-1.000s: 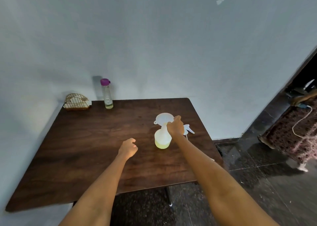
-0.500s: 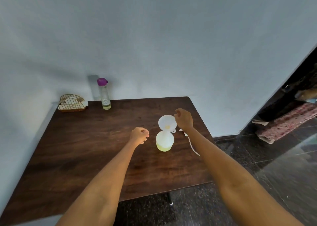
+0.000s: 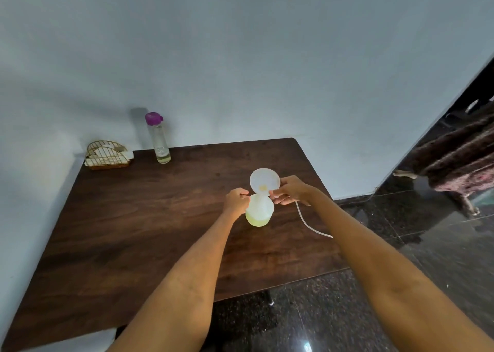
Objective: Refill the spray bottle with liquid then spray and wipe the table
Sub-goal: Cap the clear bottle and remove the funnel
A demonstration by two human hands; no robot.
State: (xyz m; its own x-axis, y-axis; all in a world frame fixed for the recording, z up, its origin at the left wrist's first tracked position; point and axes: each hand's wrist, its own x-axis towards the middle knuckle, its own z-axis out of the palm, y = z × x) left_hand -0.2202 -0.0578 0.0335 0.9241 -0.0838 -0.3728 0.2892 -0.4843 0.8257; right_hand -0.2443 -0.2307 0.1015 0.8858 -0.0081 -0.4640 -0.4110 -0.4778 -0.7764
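The spray bottle [image 3: 259, 212] is standing on the table [image 3: 133, 218] with a white funnel [image 3: 264, 179] in its neck. The left hand [image 3: 236, 200] is gripping the bottle's shoulder; the right hand [image 3: 291, 190] is pinching the funnel's rim. No readable writing is showing.

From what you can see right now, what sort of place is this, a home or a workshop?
Most likely a room in a home: a dark wooden table pushed against a plain pale wall, a gold wire napkin holder in its corner, and polished dark stone floor tiles with a patterned rug beyond.
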